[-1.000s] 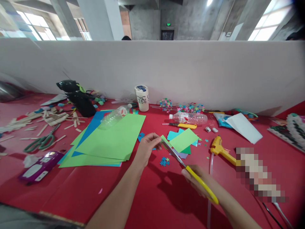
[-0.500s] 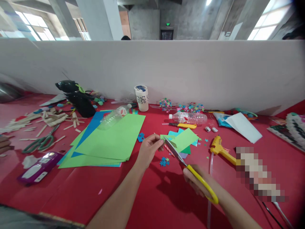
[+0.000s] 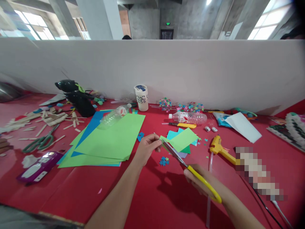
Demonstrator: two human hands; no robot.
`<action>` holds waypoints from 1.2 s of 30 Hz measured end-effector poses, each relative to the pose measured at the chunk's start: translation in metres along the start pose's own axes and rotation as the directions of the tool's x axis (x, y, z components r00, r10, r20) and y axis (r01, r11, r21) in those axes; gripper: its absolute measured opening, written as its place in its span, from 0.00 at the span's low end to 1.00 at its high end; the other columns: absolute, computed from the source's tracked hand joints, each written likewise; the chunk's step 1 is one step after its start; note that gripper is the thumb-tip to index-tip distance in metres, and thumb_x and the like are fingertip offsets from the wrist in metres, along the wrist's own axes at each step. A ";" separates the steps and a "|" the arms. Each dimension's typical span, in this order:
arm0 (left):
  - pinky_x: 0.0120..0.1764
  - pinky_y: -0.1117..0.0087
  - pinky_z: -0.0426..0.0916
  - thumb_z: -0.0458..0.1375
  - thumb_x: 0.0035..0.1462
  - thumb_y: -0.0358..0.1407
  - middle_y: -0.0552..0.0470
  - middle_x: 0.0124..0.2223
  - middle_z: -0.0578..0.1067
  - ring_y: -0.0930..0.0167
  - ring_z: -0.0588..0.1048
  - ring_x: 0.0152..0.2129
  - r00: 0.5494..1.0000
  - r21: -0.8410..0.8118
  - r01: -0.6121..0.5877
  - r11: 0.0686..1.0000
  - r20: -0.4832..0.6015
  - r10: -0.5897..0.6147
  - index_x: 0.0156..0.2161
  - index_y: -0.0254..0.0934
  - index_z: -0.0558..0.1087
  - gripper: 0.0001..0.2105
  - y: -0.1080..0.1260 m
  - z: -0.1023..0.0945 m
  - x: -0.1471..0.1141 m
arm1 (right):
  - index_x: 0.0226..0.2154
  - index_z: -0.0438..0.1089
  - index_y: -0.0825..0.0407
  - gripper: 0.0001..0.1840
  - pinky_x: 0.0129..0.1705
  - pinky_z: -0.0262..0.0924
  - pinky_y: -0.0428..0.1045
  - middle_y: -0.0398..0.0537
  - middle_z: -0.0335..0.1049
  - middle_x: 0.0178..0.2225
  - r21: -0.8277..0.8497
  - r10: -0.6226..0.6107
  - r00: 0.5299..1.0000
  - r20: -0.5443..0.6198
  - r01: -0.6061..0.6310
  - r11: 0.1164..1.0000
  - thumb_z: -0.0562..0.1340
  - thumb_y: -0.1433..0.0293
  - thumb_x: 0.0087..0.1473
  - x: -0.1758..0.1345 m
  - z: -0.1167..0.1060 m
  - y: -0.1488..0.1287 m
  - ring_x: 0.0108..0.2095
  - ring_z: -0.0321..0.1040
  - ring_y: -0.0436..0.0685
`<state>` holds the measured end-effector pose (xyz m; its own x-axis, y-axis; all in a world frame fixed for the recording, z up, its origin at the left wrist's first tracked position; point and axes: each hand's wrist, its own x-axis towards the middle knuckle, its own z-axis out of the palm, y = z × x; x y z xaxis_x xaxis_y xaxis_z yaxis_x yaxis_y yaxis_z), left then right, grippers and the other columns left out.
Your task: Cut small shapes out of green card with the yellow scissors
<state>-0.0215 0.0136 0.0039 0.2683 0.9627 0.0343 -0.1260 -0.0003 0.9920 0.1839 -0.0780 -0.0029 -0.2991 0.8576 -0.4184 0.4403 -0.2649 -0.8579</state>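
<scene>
Yellow-handled scissors (image 3: 175, 154) are gripped in my right hand (image 3: 199, 179), their blades pointing up and left. At the blade tips, a small piece of green paper (image 3: 162, 138) is pinched between the fingers of my left hand (image 3: 149, 147). The blades lie against this piece; whether they are fully closed is hard to tell. Just behind them, a light green paper strip (image 3: 184, 139) rests on several blue and green scraps (image 3: 172, 134). Small blue paper stars (image 3: 164, 161) lie on the table below my left fingers.
Large green sheets (image 3: 111, 140) lie left, with a clear bottle (image 3: 115, 115) on top. A yellow glue gun (image 3: 221, 149) is at right. Behind are a yellow cutter knife (image 3: 186, 126), another bottle (image 3: 188, 117) and a cup (image 3: 141, 98). Green-handled scissors (image 3: 41, 141) sit far left.
The scissors' blades have come closer together at the small green piece, and their handle has shifted slightly right. The piece is tilted differently in my left fingers.
</scene>
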 end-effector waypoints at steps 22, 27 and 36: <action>0.24 0.75 0.59 0.56 0.47 0.34 0.56 0.21 0.68 0.78 0.65 0.17 0.999 -0.099 -0.004 0.995 -0.047 -0.001 0.24 0.34 0.68 0.05 -0.002 0.009 -0.003 | 0.18 0.52 0.50 0.26 0.09 0.43 0.39 0.30 0.44 0.09 0.124 0.026 0.994 -0.106 -0.013 0.992 0.54 0.45 0.45 0.002 0.011 -0.004 0.08 0.42 0.42; 0.25 0.75 0.60 0.56 0.48 0.35 0.56 0.22 0.69 0.78 0.65 0.18 0.997 -0.163 -0.005 0.987 -0.078 -0.008 0.25 0.35 0.67 0.06 -0.006 0.016 -0.005 | 0.18 0.54 0.51 0.28 0.08 0.43 0.39 0.29 0.44 0.07 0.184 0.005 0.995 -0.104 0.014 0.983 0.51 0.43 0.45 0.004 0.019 -0.001 0.07 0.41 0.41; 0.26 0.74 0.60 0.56 0.48 0.36 0.56 0.22 0.70 0.77 0.66 0.19 0.995 -0.174 0.008 0.985 -0.092 -0.025 0.25 0.35 0.67 0.07 -0.006 0.019 -0.005 | 0.18 0.53 0.50 0.29 0.08 0.41 0.39 0.30 0.45 0.08 0.197 0.060 0.992 -0.107 -0.038 0.980 0.48 0.41 0.44 0.005 0.024 -0.002 0.08 0.43 0.42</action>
<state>-0.0040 0.0036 0.0002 0.1824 0.9832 -0.0014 -0.2883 0.0549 0.9560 0.1608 -0.0841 -0.0101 -0.1802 0.8822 -0.4349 0.2755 -0.3792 -0.8833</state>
